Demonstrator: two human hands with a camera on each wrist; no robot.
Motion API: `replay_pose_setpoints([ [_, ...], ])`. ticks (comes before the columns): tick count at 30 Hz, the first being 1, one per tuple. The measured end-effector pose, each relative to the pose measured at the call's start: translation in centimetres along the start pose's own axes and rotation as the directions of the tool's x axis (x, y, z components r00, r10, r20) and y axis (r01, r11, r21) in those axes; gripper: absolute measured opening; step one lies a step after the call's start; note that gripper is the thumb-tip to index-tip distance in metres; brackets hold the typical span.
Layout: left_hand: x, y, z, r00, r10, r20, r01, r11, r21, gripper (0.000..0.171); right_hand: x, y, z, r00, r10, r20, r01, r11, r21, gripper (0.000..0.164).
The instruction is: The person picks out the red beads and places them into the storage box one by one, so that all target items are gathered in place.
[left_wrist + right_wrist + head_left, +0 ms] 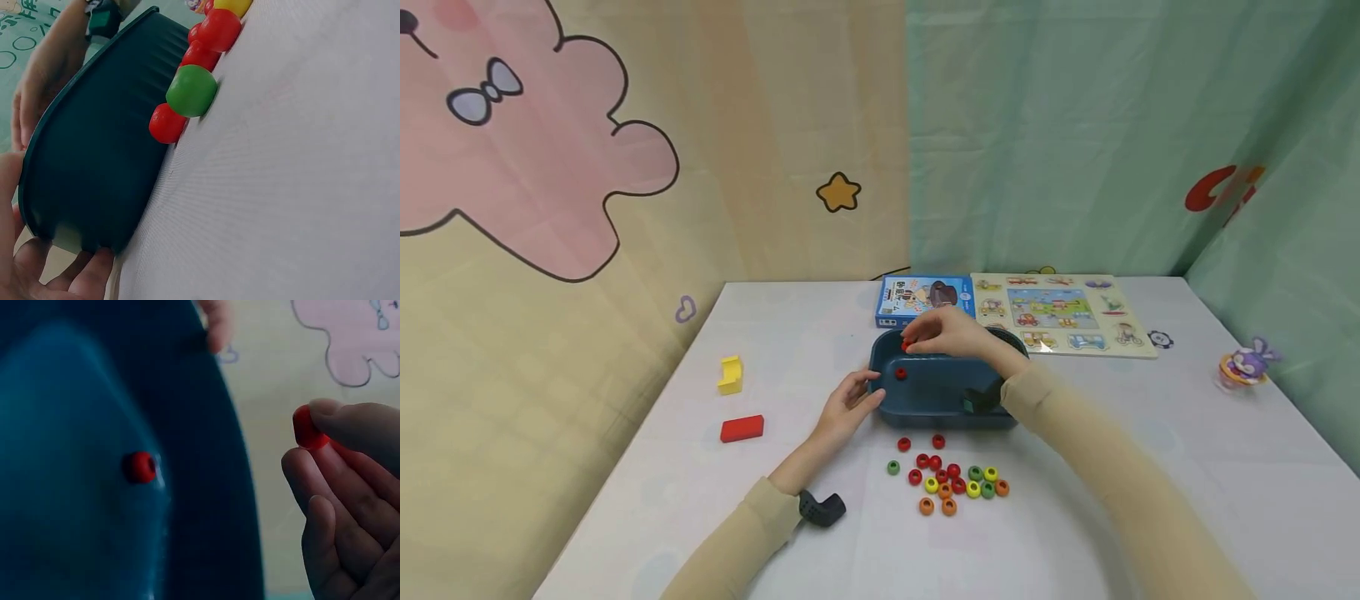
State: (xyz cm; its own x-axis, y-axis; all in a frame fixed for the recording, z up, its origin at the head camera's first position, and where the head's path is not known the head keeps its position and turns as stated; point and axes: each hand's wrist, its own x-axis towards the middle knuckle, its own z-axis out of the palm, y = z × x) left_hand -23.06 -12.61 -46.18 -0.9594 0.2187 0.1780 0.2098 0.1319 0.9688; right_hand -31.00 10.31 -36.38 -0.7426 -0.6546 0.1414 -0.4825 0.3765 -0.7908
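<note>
A dark blue plastic tub (951, 414) stands mid-table. My right hand (951, 331) is over its far left part and pinches a red bead (309, 428) between thumb and fingertips. Another red bead (901, 373) lies on the tub's floor. At the tub's left end my left hand (844, 408) holds the wall, with fingers (94, 272) against the outside and a fingertip (217, 328) showing at the rim. In front of the tub lie several loose round beads (952, 471) with holes, in red, orange, yellow and green.
Behind the tub lie a blue box (917, 293) and a wooden picture puzzle board (1052, 312). A yellow block (731, 375) and a red block (742, 428) are on the left. A purple rabbit toy (1247, 364) stands near the right edge. Curtains hang behind the table.
</note>
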Motion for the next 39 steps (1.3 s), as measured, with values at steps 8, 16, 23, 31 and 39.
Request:
replay_pose_setpoints([
  [8, -0.1, 0.9, 0.1, 0.999, 0.019, 0.036, -0.018, 0.999, -0.029, 0.043, 1.6, 3.9, 1.2, 0.986, 0.131, 0.102, -0.131, 0.991, -0.003, 0.029],
  [16, -0.8, 3.4, 0.3, 0.999, 0.019, 0.045, -0.020, 1.000, 0.012, 0.042, 1.8, 5.2, 1.4, 0.974, 0.185, 0.128, -0.176, 0.981, -0.075, 0.024],
  [23, -0.9, 3.3, 0.2, 0.999, 0.010, 0.046, -0.011, 1.000, 0.008, 0.040, 1.9, 5.9, 2.0, 0.966, 0.203, 0.159, -0.178, 0.972, -0.156, 0.022],
  [31, -1.0, 3.1, 0.1, 0.999, -0.006, 0.040, 0.006, 1.000, 0.001, 0.040, 1.8, 5.0, 1.7, 0.968, 0.198, 0.155, -0.175, 0.973, -0.149, 0.024],
  [39, -0.7, 2.2, 0.0, 0.999, 0.021, 0.033, -0.021, 1.000, -0.009, 0.040, -0.8, 0.1, -2.0, 0.999, 0.004, 0.044, 0.001, 0.994, -0.107, 0.033],
])
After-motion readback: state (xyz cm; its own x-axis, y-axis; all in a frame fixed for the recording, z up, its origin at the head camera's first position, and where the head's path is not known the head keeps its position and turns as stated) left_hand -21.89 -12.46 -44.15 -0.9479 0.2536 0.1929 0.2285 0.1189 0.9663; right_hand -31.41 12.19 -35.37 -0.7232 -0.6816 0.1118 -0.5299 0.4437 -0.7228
